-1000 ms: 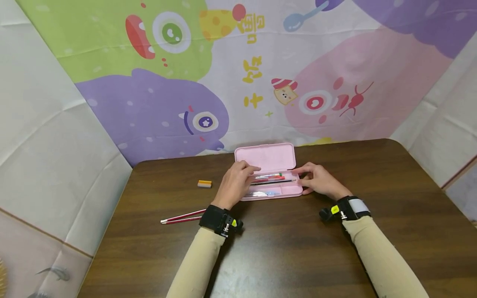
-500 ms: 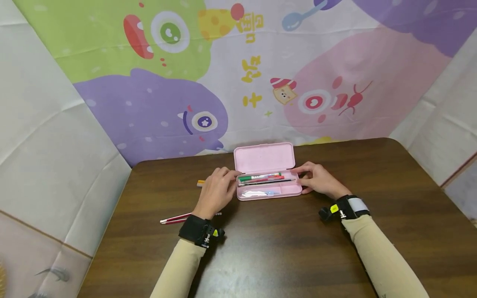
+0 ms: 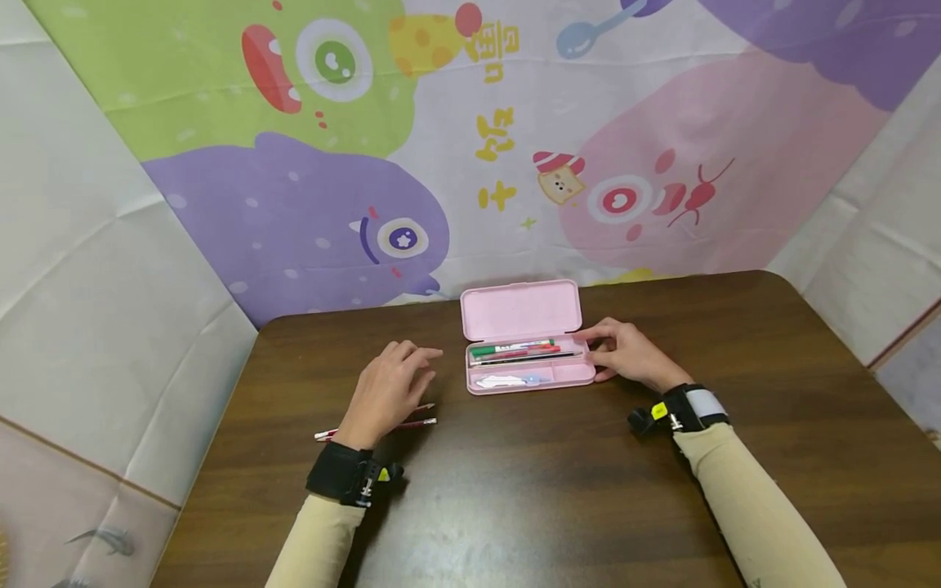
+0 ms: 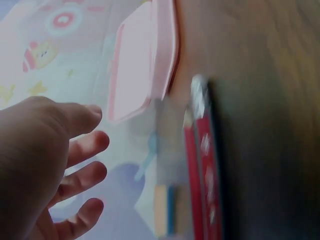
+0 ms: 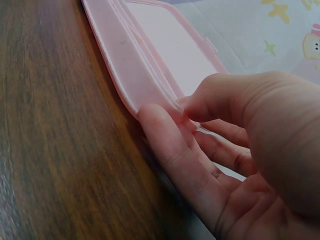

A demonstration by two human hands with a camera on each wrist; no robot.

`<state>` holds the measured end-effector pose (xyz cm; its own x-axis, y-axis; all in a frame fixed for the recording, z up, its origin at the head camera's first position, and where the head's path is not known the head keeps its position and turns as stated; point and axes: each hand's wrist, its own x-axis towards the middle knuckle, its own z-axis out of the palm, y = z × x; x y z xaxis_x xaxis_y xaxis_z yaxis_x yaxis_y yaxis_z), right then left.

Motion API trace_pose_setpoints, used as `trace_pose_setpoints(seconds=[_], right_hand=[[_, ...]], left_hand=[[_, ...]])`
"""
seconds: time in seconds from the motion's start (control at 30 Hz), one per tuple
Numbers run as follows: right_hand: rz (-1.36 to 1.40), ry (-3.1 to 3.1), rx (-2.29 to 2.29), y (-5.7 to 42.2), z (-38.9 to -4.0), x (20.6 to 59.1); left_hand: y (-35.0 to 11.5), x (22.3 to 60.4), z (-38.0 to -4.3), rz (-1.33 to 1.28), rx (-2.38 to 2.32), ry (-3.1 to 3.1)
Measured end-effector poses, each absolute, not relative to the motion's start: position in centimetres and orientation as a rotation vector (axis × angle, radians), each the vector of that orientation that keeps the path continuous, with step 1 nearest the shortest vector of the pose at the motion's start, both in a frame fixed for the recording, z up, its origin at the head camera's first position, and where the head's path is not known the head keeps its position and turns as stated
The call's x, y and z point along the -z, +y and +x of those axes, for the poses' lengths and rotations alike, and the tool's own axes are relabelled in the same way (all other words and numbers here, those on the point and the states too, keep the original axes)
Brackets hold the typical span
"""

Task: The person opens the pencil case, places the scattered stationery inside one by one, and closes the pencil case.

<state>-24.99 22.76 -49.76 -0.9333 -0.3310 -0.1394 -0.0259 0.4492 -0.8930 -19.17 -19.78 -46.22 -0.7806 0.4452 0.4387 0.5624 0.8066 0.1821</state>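
A pink pencil case (image 3: 531, 390) lies with its lid raised near the table's back edge. Inside it are a green marker (image 3: 483, 351), a red pen, a dark pencil and a pale blue-and-white item whose kind I cannot tell. My right hand (image 3: 634, 357) grips the case's right end between thumb and fingers, as the right wrist view confirms. Left of the case, my left hand (image 3: 390, 389) hovers with loosely bent fingers and holds nothing. Beneath it lie two red pencils (image 3: 419, 423), partly hidden. In the left wrist view an eraser (image 4: 165, 210) is beside the pencils.
The brown wooden table (image 3: 529, 490) carries all these things. Behind it hangs a cloth (image 3: 507, 245) with cartoon monsters, close to the raised lid. White panels (image 3: 95, 269) stand at the sides.
My left hand has moved from over the pencil case leftward and nearer, to above the pencils, and now covers the eraser in the head view. The right hand stays on the case.
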Motion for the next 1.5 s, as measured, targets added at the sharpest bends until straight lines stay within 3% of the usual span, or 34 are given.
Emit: trace_pose_setpoints(seconds=[1.0,1.1,1.33,1.5], right_hand=[[-0.291,2.425,1.448,22.8,-25.0,49.6],[-0.288,2.423,1.449,22.8,-25.0,49.6],[-0.296,2.406,1.462,22.8,-24.8,49.6],[-0.304,2.402,1.474,22.8,-24.8,49.6]], left_hand=[[-29.7,42.1,-18.1,-0.429,0.668,-3.258],[-31.1,43.3,-18.9,-0.417,0.643,-3.308],[-35.9,50.9,-22.6,-0.371,0.562,-3.332],[-37.2,53.3,-23.5,-0.427,0.541,-3.301]])
